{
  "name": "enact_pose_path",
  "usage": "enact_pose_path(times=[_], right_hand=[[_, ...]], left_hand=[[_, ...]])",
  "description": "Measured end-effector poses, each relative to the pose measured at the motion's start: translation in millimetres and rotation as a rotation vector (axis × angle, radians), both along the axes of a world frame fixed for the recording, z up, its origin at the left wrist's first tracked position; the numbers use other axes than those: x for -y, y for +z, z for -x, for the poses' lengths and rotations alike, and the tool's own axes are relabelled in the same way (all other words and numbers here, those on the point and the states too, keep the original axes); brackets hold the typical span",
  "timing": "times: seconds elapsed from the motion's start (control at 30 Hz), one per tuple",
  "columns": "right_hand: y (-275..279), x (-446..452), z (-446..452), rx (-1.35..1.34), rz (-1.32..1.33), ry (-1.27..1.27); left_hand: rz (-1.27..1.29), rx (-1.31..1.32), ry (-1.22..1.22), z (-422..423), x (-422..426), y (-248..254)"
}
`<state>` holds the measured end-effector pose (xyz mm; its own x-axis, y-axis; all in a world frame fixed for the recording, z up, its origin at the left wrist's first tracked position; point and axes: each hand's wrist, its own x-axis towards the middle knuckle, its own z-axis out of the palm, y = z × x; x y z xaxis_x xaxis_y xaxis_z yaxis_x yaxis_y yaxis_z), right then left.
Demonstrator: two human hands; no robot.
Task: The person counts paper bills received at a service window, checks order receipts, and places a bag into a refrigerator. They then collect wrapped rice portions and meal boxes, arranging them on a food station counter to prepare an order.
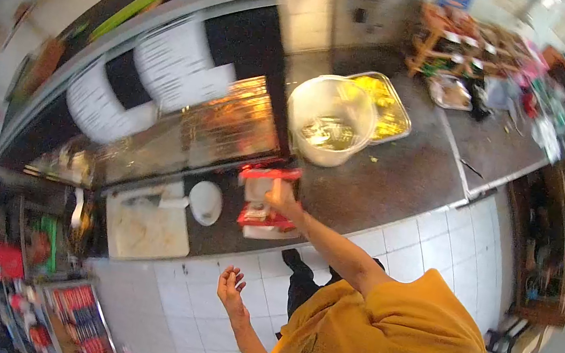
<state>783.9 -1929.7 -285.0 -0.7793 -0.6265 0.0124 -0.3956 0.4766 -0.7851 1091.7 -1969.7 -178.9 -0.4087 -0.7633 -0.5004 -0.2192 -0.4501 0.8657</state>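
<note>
My right hand (283, 199) reaches over the dark counter onto a red and white open box (271, 181); the image is smeared there, so its fingers and any hold are unclear. A second red part of the box, with something pale inside, lies just below the hand. Away from the counter edge, my left hand (231, 289) hangs over the tiled floor with curled but parted fingers and nothing in it. Beyond the box stands a large pale round tub (325, 155), with a metal tray (390, 120) holding yellow packets beside it.
A white cutting board (147, 228) and a white oval dish (205, 202) lie left on the counter. The lit glass display case (231, 123) stands behind them. Toward the right are a wooden rack (428, 44), a small tray and plastic bags. White floor tiles (436, 240) run along the counter.
</note>
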Motion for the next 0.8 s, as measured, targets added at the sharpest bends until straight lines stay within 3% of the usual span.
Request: enact_pose_path(times=[0.13, 0.17, 0.2, 0.23, 0.27, 0.33, 0.43, 0.5, 0.67, 0.8], right_hand=[[97, -125, -28, 0.044, 0.087, 0.317], [65, -155, -27, 0.186, 0.13, 0.347], [62, -197, -25, 0.224, 0.189, 0.277], [64, -248, -20, 0.262, 0.258, 0.211], [74, -300, -9, 0.228, 0.248, 0.018], [91, -413, -1, 0.185, 0.218, -0.33], [91, -586, 6, 0.254, 0.33, -0.792], [90, -688, -3, 0.198, 0.146, -0.975], [170, -885, -33, 0.297, 0.462, -1.269], [168, -1025, -12, 0.283, 0.751, -1.3]], left_hand=[[0.009, -0.018, -0.357, 54, -67, -17], [-0.021, 0.054, -0.445, 76, -94, -20], [-0.047, 0.051, -0.603, 101, -127, -6], [-0.058, 0.036, -0.726, 117, -155, -22], [-0.107, 0.13, -0.86, 147, -191, -9], [-0.139, 0.08, -1.129, 195, -260, -20], [-0.134, 0.141, -1.376, 273, -389, -39], [-0.127, 0.141, -1.478, 306, -460, -48], [-0.23, 0.017, -1.745, 370, -665, -13], [-0.286, 0.148, -1.91, 416, -793, -30]])
